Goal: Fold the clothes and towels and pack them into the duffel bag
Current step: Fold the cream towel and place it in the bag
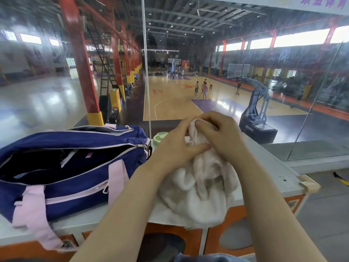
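Tabletop [264,157] fills the lower frame, white on top with orange panels below. Your navy duffel bag [71,167] with pink straps lies at lower left, its main zip open. Just right of it, at centre, the cream towel [198,190] sits bunched on the tabletop, its lower edge hanging over the front. Your left hand [175,146] and right hand [221,133] both have their grip clenched on the towel's raised top. A green cap [158,137] peeks between bag and left hand.
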`<state>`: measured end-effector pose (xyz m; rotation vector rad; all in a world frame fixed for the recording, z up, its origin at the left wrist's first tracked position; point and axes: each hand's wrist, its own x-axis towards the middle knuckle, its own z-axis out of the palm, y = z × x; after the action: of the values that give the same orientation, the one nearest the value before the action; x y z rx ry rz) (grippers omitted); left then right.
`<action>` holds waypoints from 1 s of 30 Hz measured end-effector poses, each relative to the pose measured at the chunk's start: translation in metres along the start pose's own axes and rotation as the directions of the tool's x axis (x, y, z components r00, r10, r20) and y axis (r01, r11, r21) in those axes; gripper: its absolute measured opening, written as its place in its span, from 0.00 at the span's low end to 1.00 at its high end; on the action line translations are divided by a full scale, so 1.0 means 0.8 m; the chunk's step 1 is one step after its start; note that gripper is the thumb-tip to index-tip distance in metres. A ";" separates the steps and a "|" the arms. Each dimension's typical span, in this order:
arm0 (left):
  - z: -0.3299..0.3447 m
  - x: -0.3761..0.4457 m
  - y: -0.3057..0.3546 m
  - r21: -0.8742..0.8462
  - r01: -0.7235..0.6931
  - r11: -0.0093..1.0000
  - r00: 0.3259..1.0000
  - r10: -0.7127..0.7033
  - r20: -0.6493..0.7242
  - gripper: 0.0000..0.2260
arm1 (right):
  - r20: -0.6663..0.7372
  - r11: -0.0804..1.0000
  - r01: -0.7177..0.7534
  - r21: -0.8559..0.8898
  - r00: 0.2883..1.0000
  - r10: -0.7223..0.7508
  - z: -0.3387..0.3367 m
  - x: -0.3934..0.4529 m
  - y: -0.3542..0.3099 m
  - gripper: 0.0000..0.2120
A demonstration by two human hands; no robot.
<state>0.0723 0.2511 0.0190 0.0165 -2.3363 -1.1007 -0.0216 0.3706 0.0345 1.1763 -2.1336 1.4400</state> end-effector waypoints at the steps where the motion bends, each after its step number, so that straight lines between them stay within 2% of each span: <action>1: -0.002 -0.001 -0.004 0.090 0.005 0.996 1.000 -0.006 0.010 0.21 | 0.006 1.000 -0.002 0.030 1.000 0.002 0.000 0.000 0.002 0.02; 2: -0.004 -0.002 -0.007 0.158 0.012 0.987 1.000 -0.013 0.004 0.13 | 0.021 0.998 -0.019 0.060 1.000 0.017 0.000 -0.001 0.008 0.02; 4: -0.011 -0.003 -0.015 0.185 0.024 0.982 0.996 -0.007 -0.092 0.06 | 0.121 0.992 -0.080 0.099 0.990 0.068 -0.001 -0.005 0.026 0.06; 7: -0.031 0.001 -0.020 0.040 0.072 0.997 0.927 -0.052 -0.371 0.02 | 0.319 0.982 -0.186 0.041 0.933 0.164 -0.005 -0.012 0.053 0.17; 9: -0.043 0.004 -0.023 -0.047 0.078 0.996 0.888 -0.091 -0.450 0.02 | 0.353 0.973 -0.228 0.046 0.915 0.198 -0.006 -0.017 0.062 0.25; 12: -0.043 0.003 -0.028 0.073 0.131 0.989 0.930 -0.097 -0.355 0.04 | 0.199 0.960 -0.280 -0.014 0.940 0.277 -0.003 -0.013 0.065 0.22; 14: -0.038 0.002 -0.033 0.147 0.208 0.967 0.933 -0.151 -0.327 0.06 | 0.069 0.942 -0.320 -0.103 0.942 0.327 -0.006 -0.008 0.069 0.22; 17: -0.035 0.001 -0.039 0.207 0.330 0.921 0.911 -0.253 -0.325 0.05 | 0.020 0.878 -0.434 -0.201 0.894 0.447 -0.014 -0.004 0.057 0.21; 18: -0.034 0.000 -0.038 0.182 0.317 0.931 0.913 -0.247 -0.323 0.06 | 0.052 0.861 -0.482 -0.160 0.867 0.495 -0.015 -0.005 0.048 0.20; 20: -0.030 -0.002 -0.035 0.119 0.172 0.978 0.952 -0.134 -0.275 0.21 | 0.204 0.812 -0.579 0.074 0.806 0.556 -0.013 -0.007 0.026 0.16; 22: -0.024 -0.003 -0.024 0.050 0.025 0.998 0.989 -0.018 -0.148 0.27 | 0.388 0.744 -0.626 0.236 0.762 0.518 -0.012 -0.009 0.007 0.14; 25: -0.009 -0.003 -0.017 0.067 -0.039 0.997 0.999 0.038 0.015 0.21 | 0.529 0.724 -0.618 0.308 0.743 0.410 -0.009 -0.012 -0.005 0.13; 28: -0.009 0.000 -0.021 0.075 -0.026 0.997 0.999 0.024 0.030 0.13 | 0.566 0.707 -0.616 0.347 0.738 0.366 -0.010 -0.014 -0.006 0.12; 30: -0.014 0.000 -0.023 0.078 0.039 0.996 0.999 -0.038 -0.004 0.07 | 0.598 0.689 -0.622 0.371 0.728 0.336 -0.016 -0.014 -0.003 0.11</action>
<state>0.0741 0.2310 0.0114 0.0922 -2.3843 -1.0270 -0.0147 0.3864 0.0342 1.3068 -2.6207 2.3535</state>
